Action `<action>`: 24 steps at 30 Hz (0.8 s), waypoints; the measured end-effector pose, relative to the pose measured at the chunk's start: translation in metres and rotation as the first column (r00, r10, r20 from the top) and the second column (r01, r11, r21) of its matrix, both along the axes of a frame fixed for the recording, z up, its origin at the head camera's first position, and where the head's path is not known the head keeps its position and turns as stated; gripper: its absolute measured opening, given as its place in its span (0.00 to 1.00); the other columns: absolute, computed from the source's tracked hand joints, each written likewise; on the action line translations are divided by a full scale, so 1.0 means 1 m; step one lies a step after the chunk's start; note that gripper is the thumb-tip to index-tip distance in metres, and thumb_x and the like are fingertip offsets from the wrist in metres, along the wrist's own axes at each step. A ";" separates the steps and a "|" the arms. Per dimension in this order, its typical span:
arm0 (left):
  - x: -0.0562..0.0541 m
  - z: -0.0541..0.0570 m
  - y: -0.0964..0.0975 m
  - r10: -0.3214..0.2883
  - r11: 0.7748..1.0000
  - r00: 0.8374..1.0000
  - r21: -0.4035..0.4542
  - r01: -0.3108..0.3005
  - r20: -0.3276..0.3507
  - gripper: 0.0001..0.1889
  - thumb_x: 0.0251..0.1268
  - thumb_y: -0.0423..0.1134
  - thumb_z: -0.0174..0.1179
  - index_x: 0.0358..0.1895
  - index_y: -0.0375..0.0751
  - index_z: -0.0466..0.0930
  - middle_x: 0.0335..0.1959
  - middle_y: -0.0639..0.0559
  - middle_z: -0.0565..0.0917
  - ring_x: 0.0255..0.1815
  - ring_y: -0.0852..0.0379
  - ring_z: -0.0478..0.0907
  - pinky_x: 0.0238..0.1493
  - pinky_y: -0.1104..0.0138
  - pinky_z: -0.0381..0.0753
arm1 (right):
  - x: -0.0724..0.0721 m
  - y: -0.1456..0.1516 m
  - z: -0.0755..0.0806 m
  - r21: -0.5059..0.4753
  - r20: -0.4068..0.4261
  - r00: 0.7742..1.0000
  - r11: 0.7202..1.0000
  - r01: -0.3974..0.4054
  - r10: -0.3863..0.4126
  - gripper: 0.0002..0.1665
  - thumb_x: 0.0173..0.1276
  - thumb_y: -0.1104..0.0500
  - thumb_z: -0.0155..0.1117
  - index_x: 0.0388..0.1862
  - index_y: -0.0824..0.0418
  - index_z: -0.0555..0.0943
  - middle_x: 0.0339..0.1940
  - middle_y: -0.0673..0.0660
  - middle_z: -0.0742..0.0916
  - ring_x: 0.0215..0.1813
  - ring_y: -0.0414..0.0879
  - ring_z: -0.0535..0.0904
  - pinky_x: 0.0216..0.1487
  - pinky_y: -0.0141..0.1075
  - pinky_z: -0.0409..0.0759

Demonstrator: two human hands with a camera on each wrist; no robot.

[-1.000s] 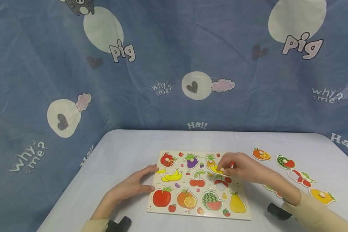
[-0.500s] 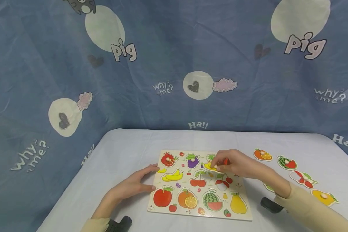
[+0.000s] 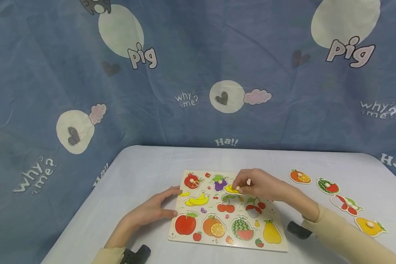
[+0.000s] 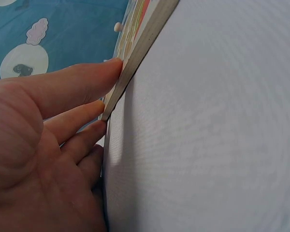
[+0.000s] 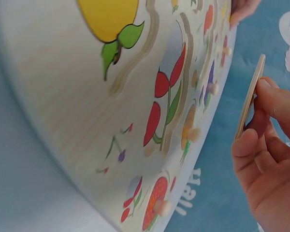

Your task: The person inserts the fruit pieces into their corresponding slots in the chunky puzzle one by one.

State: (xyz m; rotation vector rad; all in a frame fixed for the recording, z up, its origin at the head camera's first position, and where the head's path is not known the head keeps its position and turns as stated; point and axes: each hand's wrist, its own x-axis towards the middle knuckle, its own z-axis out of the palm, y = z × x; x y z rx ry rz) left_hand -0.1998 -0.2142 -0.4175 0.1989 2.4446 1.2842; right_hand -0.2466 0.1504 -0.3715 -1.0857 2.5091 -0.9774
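Banana piece (image 3: 230,189) is pinched above the puzzle board (image 3: 244,245) by fingers of the right hand (image 3: 259,182). The board's nine-o'clock edge is touched by the left hand (image 3: 150,208), fingers spread; open room is seen on the bench (image 3: 201,157) towards twelve. A grape piece (image 3: 219,185) is seated in the board. The banana's long axis is laid roughly nine-to-three.

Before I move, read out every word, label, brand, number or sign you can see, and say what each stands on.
"pig": twice, on the blue backdrop.
"why me?": three times, same backdrop.
"Ha!!": three times in the head view, same backdrop.
Puzzle board: no readable text.
Left black wrist device: any marks are too small to read.
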 end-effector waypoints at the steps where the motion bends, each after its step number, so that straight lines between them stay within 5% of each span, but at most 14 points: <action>1: 0.000 0.000 0.000 -0.002 1.000 1.000 0.004 0.002 0.001 0.34 0.53 0.37 0.71 0.67 0.52 0.73 0.76 0.46 0.61 0.77 0.40 0.49 0.69 0.36 0.52 | 0.000 -0.001 0.000 0.003 0.005 1.000 1.000 -0.001 0.001 0.12 0.69 0.64 0.65 0.41 0.47 0.86 0.43 0.42 0.84 0.40 0.43 0.76 0.40 0.35 0.79; 24: -0.002 0.001 -0.002 -0.047 0.999 0.999 0.023 0.048 -0.012 0.34 0.54 0.37 0.71 0.68 0.50 0.72 0.76 0.44 0.60 0.77 0.39 0.48 0.70 0.37 0.50 | -0.011 -0.031 0.004 0.032 0.038 0.994 0.994 -0.102 0.101 0.11 0.68 0.63 0.66 0.43 0.47 0.87 0.38 0.44 0.84 0.36 0.41 0.76 0.38 0.35 0.78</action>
